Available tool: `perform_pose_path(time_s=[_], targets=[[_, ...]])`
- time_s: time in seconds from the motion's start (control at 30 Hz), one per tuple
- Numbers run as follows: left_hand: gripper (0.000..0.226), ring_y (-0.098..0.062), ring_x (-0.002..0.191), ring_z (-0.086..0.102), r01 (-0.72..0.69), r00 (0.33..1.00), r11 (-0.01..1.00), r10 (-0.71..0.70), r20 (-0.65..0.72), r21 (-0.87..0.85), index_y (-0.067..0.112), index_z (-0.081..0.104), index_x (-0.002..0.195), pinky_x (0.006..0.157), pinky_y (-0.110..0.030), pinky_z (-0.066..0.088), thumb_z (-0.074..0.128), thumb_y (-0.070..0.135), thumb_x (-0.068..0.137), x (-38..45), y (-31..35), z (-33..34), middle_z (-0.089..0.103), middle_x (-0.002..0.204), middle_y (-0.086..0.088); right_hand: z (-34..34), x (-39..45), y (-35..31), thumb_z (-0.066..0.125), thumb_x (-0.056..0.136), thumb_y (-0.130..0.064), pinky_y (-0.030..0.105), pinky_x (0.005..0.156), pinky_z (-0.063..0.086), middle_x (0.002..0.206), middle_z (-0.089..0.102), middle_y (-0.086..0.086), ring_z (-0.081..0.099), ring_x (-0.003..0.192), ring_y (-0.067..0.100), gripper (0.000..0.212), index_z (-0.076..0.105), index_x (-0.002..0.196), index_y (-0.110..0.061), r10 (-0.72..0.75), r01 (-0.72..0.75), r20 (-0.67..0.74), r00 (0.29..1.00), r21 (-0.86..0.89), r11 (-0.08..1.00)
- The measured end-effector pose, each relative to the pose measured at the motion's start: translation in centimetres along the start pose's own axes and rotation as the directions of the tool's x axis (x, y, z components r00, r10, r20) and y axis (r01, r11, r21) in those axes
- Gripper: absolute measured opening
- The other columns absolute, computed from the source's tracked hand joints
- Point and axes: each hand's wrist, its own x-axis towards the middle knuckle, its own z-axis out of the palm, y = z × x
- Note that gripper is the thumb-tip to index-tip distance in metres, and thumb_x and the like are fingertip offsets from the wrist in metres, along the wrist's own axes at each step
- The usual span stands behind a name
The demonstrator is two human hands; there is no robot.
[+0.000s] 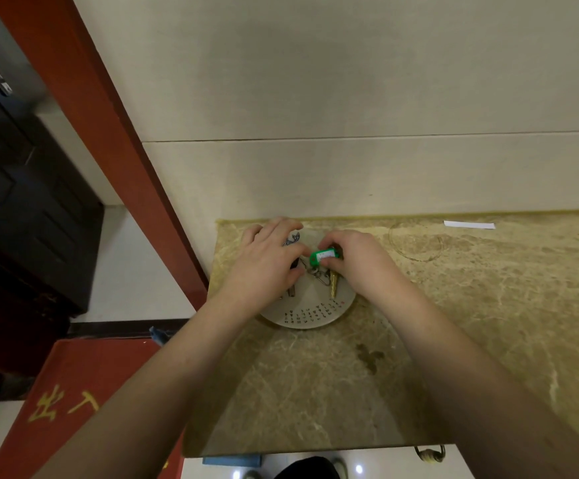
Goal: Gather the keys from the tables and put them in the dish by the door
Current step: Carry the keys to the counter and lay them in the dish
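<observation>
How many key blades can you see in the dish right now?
2: a brass key below the right hand, and a darker one at the left hand. More may be hidden under the hands.

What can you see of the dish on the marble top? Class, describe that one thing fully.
The dish is round, shallow and pale, ceramic-looking, with small dark characters along its near rim and a blue pattern at the far edge. It lies flat near the marble top's left edge. Keys with a green tag lie in it; both hands cover much of it.
</observation>
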Motion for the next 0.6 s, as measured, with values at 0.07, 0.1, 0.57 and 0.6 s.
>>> perform_pose_path(time_s=[0.07,0.1,0.57,0.6], targets=[[0.028,-0.022,0.134,0.038,0.010,1.000,1.000,-0.010,-0.013,-0.004,0.027,0.069,0.110,0.105,-0.044,0.025,0.067,0.036,0.083,0.0,-0.1,0.0,0.050,0.139,-0.002,0.1,0.0,0.0,0.070,0.086,-0.024,0.032,0.079,0.048,0.108,0.070,0.004,0.063,0.096,0.021,0.025,0.066,0.111,-0.020,-0.002,0.002,-0.018,1.000,-0.001,1.000],[0.028,-0.023,0.134,0.039,0.016,1.000,1.000,-0.017,-0.024,-0.010,0.027,0.070,0.109,0.104,-0.045,0.026,0.067,0.036,0.083,0.0,-0.1,-0.1,0.051,0.138,-0.003,0.1,0.0,0.0,0.069,0.086,-0.024,0.032,0.080,0.048,0.110,0.069,0.004,0.063,0.098,0.021,0.028,0.066,0.114,-0.019,-0.001,0.001,-0.032,0.999,0.015,1.000],[0.021,-0.025,0.147,0.010,-0.070,0.985,0.984,0.043,0.169,0.161,0.026,0.067,0.105,0.114,-0.047,0.011,0.057,0.034,0.089,1.9,1.7,0.3,0.025,0.156,-0.009,-2.2,-0.2,0.9,0.074,0.082,-0.027,0.033,0.071,0.049,0.095,0.070,0.005,0.063,0.085,0.022,0.021,0.070,0.100,-0.017,0.048,-0.048,0.053,0.997,-0.001,0.999],[0.022,-0.025,0.147,0.011,-0.072,0.982,0.983,0.040,0.184,0.170,0.024,0.068,0.105,0.114,-0.047,0.011,0.058,0.034,0.088,2.4,1.9,0.2,0.025,0.156,-0.009,-2.3,-0.2,0.9,0.075,0.082,-0.027,0.033,0.072,0.050,0.094,0.070,0.006,0.063,0.084,0.022,0.020,0.070,0.099,-0.017,0.054,-0.054,0.053,0.997,-0.007,0.999]])
